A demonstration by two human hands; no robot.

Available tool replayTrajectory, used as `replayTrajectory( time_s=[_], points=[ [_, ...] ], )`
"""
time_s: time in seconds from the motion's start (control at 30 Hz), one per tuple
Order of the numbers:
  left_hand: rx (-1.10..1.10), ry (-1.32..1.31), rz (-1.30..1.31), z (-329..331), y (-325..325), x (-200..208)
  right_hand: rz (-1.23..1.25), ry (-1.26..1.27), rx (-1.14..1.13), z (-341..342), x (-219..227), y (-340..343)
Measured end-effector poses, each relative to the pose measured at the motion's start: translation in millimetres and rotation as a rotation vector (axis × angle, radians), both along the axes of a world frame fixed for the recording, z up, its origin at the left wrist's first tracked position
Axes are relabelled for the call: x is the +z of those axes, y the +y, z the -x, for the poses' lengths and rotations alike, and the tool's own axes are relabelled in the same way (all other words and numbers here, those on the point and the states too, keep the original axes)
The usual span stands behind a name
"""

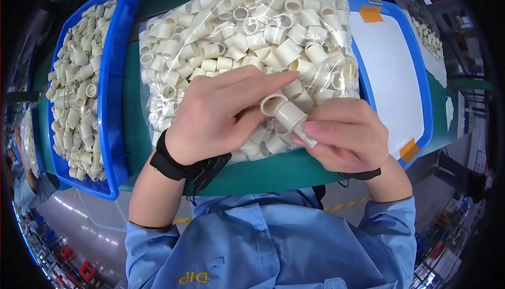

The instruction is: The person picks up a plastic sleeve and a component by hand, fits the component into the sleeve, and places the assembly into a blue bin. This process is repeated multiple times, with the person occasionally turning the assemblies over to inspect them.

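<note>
A white plastic pipe fitting (pixel 290 115) with a wide open end is held over a clear bag, tilted toward my right hand. My right hand (pixel 351 133) is closed on its lower end, thumb and fingers pinched together. A small white stick-like piece (pixel 305 138) shows at those fingertips; whether it joins the fitting I cannot tell. My left hand (pixel 223 107) is beside the fitting's wide end, index finger stretched out above it and thumb apart below. The other left fingers are hidden. Beneath both hands lies the clear plastic bag (pixel 344 31), full of similar white fittings (pixel 286 52).
On the left, a blue bin (pixel 117 73) holds many smaller off-white fittings (pixel 79 94). A blue tray (pixel 427 86) with a white lining and orange tape stands on the right. The green table (pixel 252 178) bears them all. Another person's blue sleeve (pixel 34 189) shows far left.
</note>
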State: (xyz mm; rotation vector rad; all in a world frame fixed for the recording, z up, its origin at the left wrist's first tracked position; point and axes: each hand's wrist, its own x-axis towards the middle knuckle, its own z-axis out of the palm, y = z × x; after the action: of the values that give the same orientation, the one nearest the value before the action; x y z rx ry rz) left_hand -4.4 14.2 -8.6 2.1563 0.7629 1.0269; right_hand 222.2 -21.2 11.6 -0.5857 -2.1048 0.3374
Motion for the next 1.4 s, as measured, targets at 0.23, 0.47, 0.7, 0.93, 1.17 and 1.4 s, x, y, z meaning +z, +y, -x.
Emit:
replayTrajectory(
  time_s=[0.23,0.47,0.7,0.93,1.17,1.4],
  points=[
    [0.006,0.058,-0.016,-2,-3,9,-0.050,-0.018,-0.011,1,-1,0],
    [0.035,0.100,-0.116,-1,-6,13,-0.087,0.009,0.023,1,-4,0],
    [-0.009,0.018,0.070,-3,-3,1,-0.158,0.068,0.076,0,-2,-3],
    [-0.045,0.054,0.033,-1,-2,9,-0.189,0.019,0.070,1,-3,-1],
    [-0.056,0.104,-0.005,-4,-4,12,-0.167,-0.035,0.046,-1,-2,-2],
    [-0.042,0.100,-0.028,-6,-4,8,-0.202,-0.002,0.011,1,-11,0]
  ],
)
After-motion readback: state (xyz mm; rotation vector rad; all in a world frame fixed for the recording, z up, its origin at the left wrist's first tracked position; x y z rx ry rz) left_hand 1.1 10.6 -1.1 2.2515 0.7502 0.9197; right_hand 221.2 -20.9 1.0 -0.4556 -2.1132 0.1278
